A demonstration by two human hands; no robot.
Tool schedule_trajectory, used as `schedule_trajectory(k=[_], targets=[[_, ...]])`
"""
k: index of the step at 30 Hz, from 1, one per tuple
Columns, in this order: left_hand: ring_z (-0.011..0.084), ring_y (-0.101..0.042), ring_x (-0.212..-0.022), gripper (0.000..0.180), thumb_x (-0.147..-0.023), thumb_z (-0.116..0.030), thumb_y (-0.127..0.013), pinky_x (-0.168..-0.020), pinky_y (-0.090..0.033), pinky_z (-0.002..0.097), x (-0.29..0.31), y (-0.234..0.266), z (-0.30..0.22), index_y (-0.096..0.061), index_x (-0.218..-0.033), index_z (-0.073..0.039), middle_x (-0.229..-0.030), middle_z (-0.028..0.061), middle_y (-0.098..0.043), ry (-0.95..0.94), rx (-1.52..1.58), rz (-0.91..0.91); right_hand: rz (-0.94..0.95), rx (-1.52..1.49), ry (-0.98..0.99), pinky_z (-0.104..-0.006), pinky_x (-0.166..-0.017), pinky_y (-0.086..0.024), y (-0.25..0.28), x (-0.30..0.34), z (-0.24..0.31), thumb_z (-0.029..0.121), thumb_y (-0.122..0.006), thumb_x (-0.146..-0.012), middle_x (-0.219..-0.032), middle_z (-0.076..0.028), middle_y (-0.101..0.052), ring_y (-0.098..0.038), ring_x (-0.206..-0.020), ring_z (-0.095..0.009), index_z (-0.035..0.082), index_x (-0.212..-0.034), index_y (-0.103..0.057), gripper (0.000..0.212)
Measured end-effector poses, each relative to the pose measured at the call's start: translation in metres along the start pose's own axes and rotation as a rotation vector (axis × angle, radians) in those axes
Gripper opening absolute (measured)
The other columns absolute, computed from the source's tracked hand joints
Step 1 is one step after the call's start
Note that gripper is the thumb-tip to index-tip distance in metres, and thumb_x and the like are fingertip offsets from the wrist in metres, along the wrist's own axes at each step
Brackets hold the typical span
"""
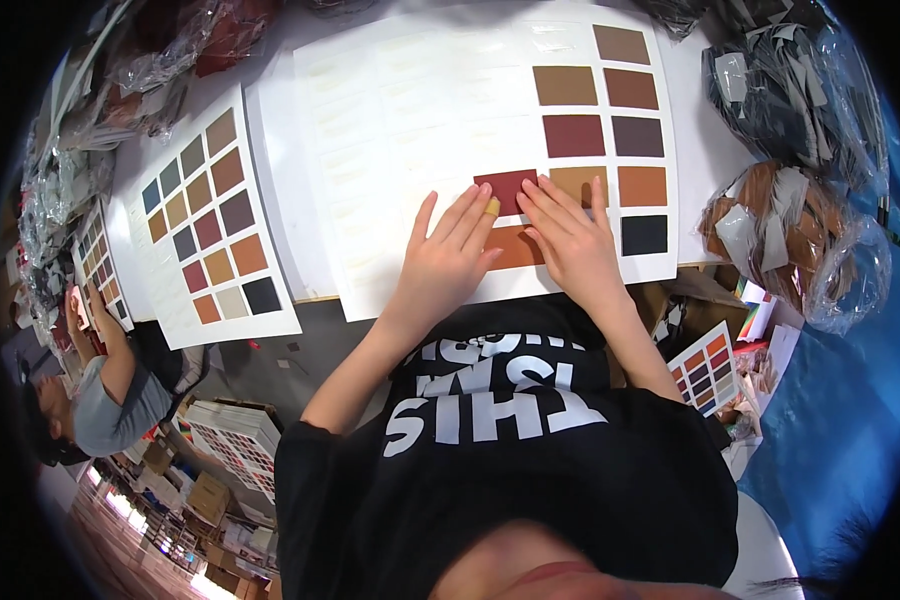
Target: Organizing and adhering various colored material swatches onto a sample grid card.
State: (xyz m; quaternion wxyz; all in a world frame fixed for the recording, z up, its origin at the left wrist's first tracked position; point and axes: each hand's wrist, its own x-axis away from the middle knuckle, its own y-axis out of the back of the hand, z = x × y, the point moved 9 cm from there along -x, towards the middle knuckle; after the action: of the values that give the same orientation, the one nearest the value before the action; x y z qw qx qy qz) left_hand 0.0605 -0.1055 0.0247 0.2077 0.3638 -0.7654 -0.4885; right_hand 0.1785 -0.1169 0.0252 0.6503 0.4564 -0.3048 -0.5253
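Note:
A large white sample card lies before me on the white table, with several rectangular colour swatches stuck on its right part. My left hand lies with stretched fingers at the left side of a dark red swatch. A yellowish band wraps one of its fingers. My right hand, also flat and spread, rests its fingertips on the right side of the same swatch and partly covers a tan swatch. Between both hands shows an orange-brown swatch. Neither hand grips anything.
A finished-looking swatch card lies to the left. Plastic bags of dark swatches and brown swatches sit at the right. A co-worker handles another card at far left. Stacked cards stand below the table.

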Motion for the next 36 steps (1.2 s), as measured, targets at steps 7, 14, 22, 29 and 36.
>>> schedule_trajectory(k=[7, 14, 22, 29, 36], targets=[[0.0221, -0.042, -0.132, 0.044, -0.087, -0.027, -0.063, -0.111, -0.024, 0.0493, -0.009, 0.025, 0.028, -0.056, -0.128, -0.012, -0.137, 0.0046, -0.052, 0.025, -0.038, -0.018, -0.106, -0.083, -0.092, -0.0565, -0.114, -0.017, 0.025, -0.008, -0.014, 0.013, -0.061, -0.089, -0.129, -0.006, -0.058, -0.047, -0.129, -0.020, 0.009, -0.118, -0.065, 0.029], [0.0316, -0.056, -0.115, 0.032, -0.085, -0.012, -0.064, -0.096, -0.042, 0.0427, -0.069, 0.187, 0.121, -0.063, -0.117, -0.009, -0.123, 0.0108, -0.062, -0.045, -0.304, -0.620, -0.150, -0.242, -0.067, -0.0526, -0.112, -0.023, 0.037, -0.036, -0.008, 0.014, -0.064, -0.088, -0.128, -0.008, -0.057, -0.051, -0.123, -0.025, 0.010, -0.111, -0.068, 0.024], [0.0357, -0.061, -0.093, 0.014, -0.080, -0.009, -0.060, -0.085, -0.047, 0.0429, -0.188, 0.265, 0.128, -0.065, -0.090, 0.000, -0.095, 0.0179, -0.066, -0.267, -0.306, -0.720, -0.185, -0.288, 0.028, -0.0480, -0.105, -0.035, 0.054, -0.072, -0.003, 0.013, -0.065, -0.086, -0.126, -0.008, -0.058, -0.059, -0.107, -0.022, 0.011, -0.109, -0.067, 0.023], [0.0381, -0.064, -0.089, 0.032, -0.090, -0.027, -0.051, -0.079, -0.050, 0.0477, -0.280, 0.249, 0.220, -0.068, -0.090, 0.000, -0.093, 0.0223, -0.066, 0.178, -0.528, -0.336, -0.347, -0.212, 0.063, -0.0432, -0.100, -0.039, 0.114, -0.110, -0.020, 0.010, -0.066, -0.084, -0.121, -0.008, -0.062, -0.062, -0.102, -0.023, 0.011, -0.106, -0.069, 0.022], [0.0367, -0.066, -0.081, 0.027, -0.081, -0.026, -0.062, -0.075, -0.051, 0.0457, -0.298, 0.246, 0.190, -0.071, -0.084, -0.001, -0.086, 0.0204, -0.068, 0.053, -0.686, -0.342, -0.820, 0.005, 0.286, -0.0386, -0.072, -0.051, 0.231, -0.200, -0.020, 0.003, -0.058, -0.083, -0.078, -0.017, -0.066, -0.065, -0.078, -0.033, -0.001, -0.098, -0.062, 0.016]])
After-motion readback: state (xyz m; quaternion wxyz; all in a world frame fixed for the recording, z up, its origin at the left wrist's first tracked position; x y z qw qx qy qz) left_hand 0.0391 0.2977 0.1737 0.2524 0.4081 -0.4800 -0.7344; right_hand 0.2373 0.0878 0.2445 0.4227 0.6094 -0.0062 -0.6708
